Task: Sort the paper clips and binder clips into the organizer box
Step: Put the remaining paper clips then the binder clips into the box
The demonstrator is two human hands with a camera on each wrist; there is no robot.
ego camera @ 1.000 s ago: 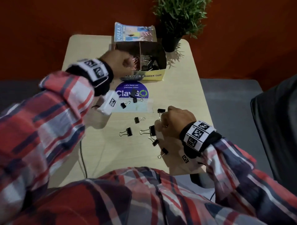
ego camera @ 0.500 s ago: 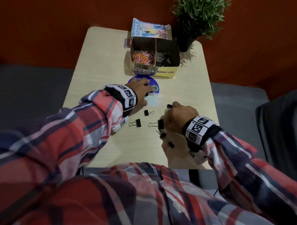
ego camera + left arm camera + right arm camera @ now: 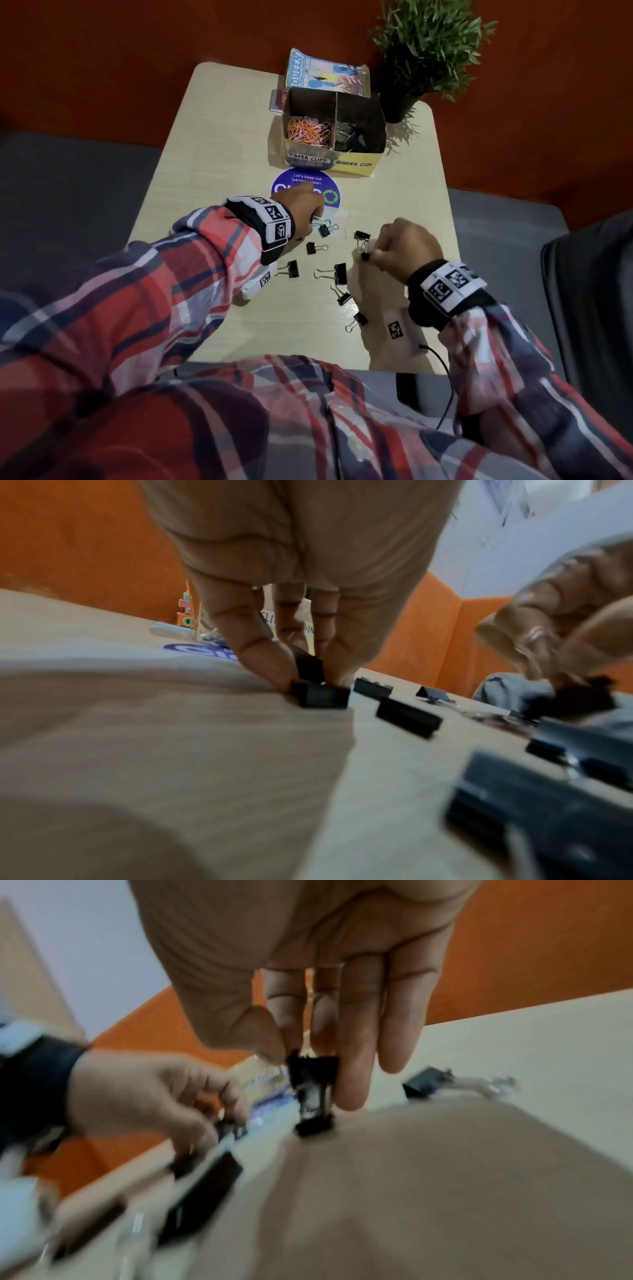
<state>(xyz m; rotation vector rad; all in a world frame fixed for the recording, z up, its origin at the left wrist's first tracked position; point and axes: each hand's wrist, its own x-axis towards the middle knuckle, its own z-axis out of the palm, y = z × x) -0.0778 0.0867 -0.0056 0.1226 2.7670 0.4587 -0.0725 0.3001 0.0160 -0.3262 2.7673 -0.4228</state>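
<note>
The right hand (image 3: 407, 248) hangs low over the table (image 3: 219, 154), palm toward the wrist camera, thumb and forefinger pinching a small black binder clip (image 3: 310, 1074); the other fingers (image 3: 399, 1031) point straight down beside it. A second small clip (image 3: 313, 1125) sits directly under the pinched one, whether joined to it cannot be told. Loose binder clips (image 3: 337, 274) lie just left of these fingertips and nearer the body.

The left hand (image 3: 301, 209) reaches forward, knuckles up, fingers curled down to the tabletop. Its thumb and fingertips close on a black binder clip (image 3: 320, 695), with another dark clip (image 3: 310, 666) right behind them between the fingers.

Just beyond the left fingers lies a purple round sticker (image 3: 306, 190) reading "Let's keep our", the rest covered. Farther off stands the organizer box (image 3: 356, 164), labelled "PAPER CLIPS" and "BINDER CLIPS": orange and pink paper clips (image 3: 308, 132) fill its left compartment, black binder clips (image 3: 349, 137) its right. Behind it are a colourful booklet (image 3: 325, 75) and a potted plant (image 3: 424, 44).
</note>
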